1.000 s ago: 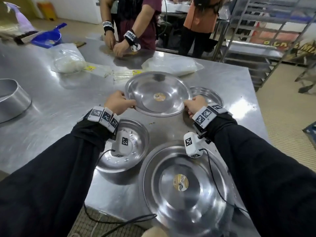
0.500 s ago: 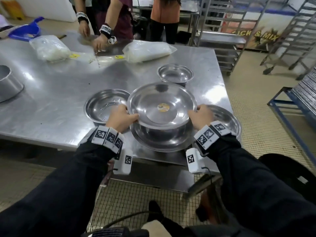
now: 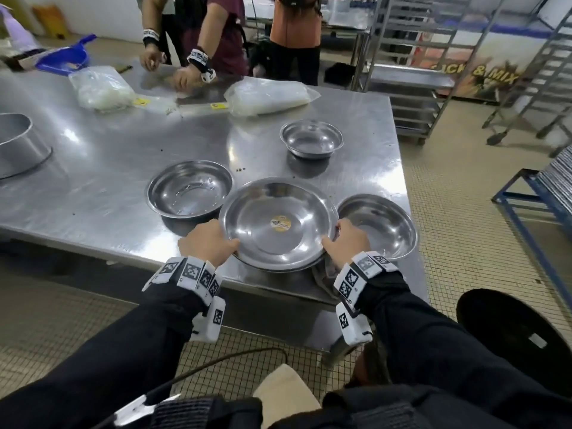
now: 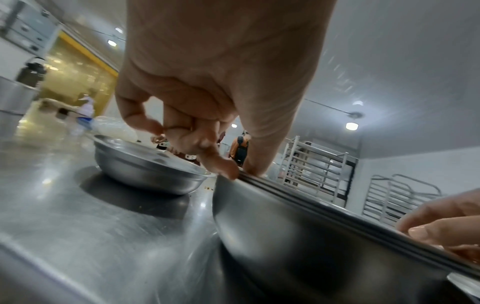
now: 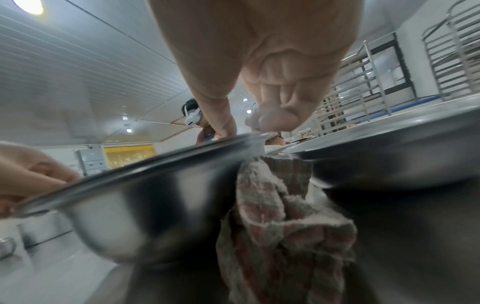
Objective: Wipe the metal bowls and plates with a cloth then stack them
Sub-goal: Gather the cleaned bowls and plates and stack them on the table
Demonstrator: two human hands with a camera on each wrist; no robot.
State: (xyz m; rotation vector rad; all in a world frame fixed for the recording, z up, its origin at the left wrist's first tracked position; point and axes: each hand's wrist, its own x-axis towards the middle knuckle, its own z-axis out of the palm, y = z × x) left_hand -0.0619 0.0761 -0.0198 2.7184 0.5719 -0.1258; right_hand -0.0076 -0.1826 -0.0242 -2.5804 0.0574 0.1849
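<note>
A wide metal bowl with a gold sticker (image 3: 278, 224) sits nested in a larger one near the table's front edge. Two stacked rims (image 4: 324, 207) show in the left wrist view. My left hand (image 3: 227, 246) pinches the left rim, thumb on top (image 4: 233, 171). My right hand (image 3: 332, 239) grips the right rim, thumb over the edge (image 5: 223, 129). A reddish checked cloth (image 5: 280, 216) hangs bunched under my right hand (image 3: 323, 275); whether the fingers hold it I cannot tell. Three loose metal bowls stand around: left (image 3: 189, 188), far (image 3: 311, 139), right (image 3: 379, 226).
The steel table (image 3: 93, 187) carries two plastic bags (image 3: 266, 97) and a round tin (image 3: 15, 144) at the left edge. Another person's hands (image 3: 182, 75) work at the far side. Wire racks (image 3: 411, 97) stand to the right, a black stool (image 3: 520, 332) near my right arm.
Both hands brought the sticker bowl from mid-table toward the front edge and lowered it into the larger bowl. The gap between the two bowls has closed.
</note>
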